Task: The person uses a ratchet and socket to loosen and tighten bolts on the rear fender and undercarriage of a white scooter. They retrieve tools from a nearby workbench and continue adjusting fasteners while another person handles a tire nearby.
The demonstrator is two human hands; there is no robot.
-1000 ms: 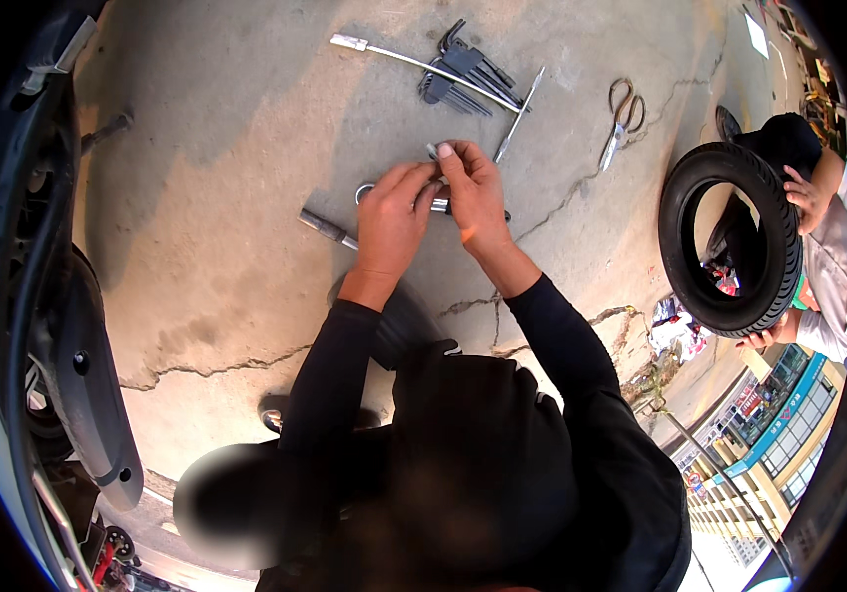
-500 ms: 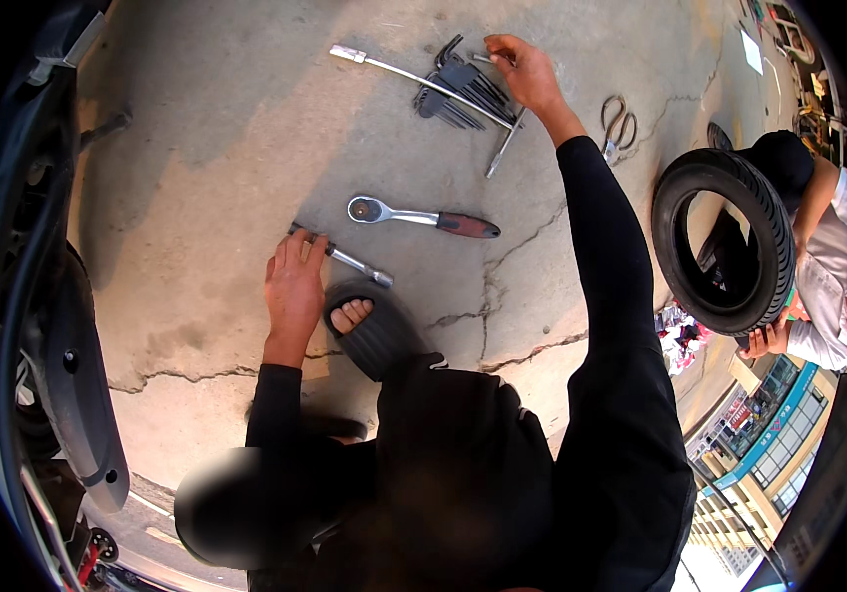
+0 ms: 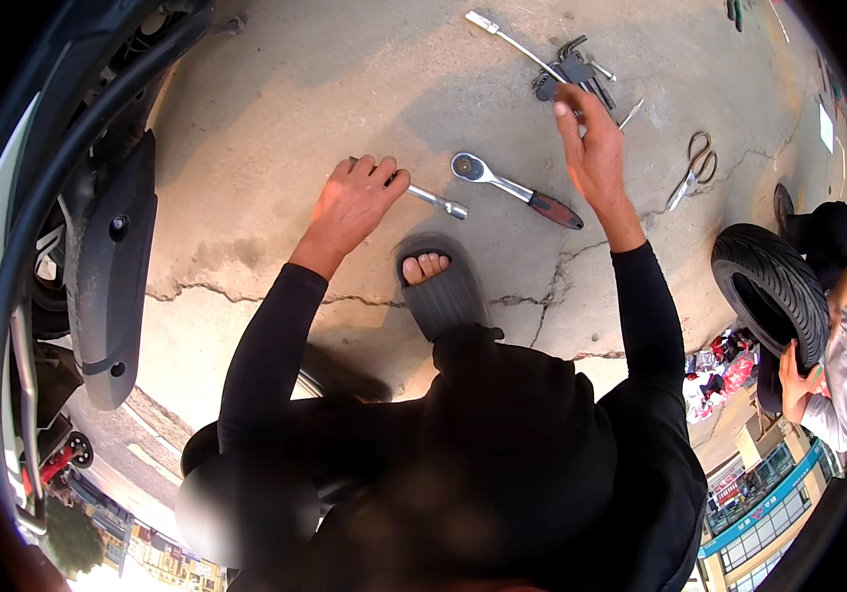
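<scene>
My left hand (image 3: 359,202) has its fingers curled over a silver socket bar (image 3: 433,202) lying on the concrete. To its right lies a ratchet wrench (image 3: 507,185) with a red-and-black handle. My right hand (image 3: 591,158) is farther forward, fingers bent at the long T-handle wrench (image 3: 512,41); whatever they grip is hidden. Under that wrench is a black hex key set (image 3: 576,69). Scissors (image 3: 695,168) lie to the right.
A scooter's dark body (image 3: 108,266) borders the left. At the right, another person's hand (image 3: 796,380) holds a black tire (image 3: 769,276). My sandaled foot (image 3: 438,296) is below the tools. Colourful packages (image 3: 724,380) lie at lower right, on the cracked concrete (image 3: 246,148).
My hands separated from the small part they held together. My right hand reached to the hex keys, then moved back slightly. My left hand stayed on the socket bar. The view shifted.
</scene>
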